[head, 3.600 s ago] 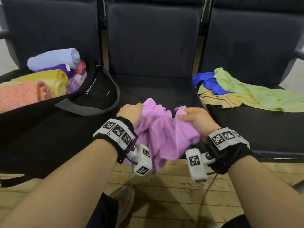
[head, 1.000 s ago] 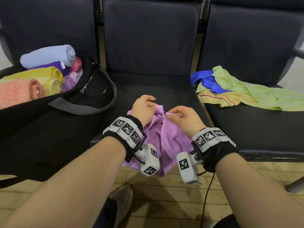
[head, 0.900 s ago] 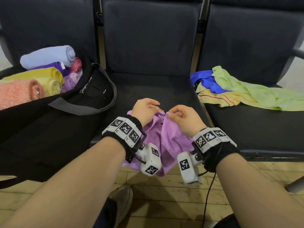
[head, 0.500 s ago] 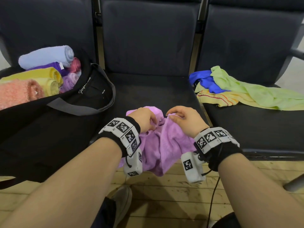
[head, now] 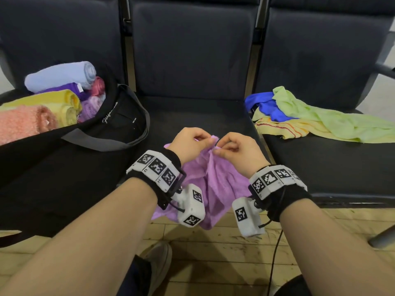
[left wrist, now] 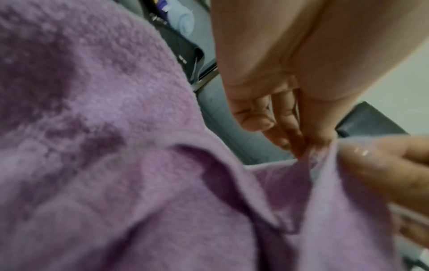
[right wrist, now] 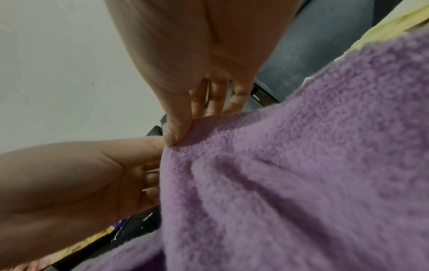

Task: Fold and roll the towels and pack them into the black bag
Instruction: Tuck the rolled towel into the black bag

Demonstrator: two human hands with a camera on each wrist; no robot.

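— Where do we have the purple towel?

— Hanging off the front edge of the middle seat, bunched. Our left hand and right hand each pinch its top hem between thumb and fingertips, nearly touching one another.

— So the step is finding the corners?

— We think so. We should slide the pinches apart along the hem until it pulls straight, then lay it flat on the seat to fold.

— How will it handle?

— Soft, fuzzy terry, limp, likely to crease and sag. The black bag at the left already holds firm cylinders; loose towels lie crumpled on the right seat.
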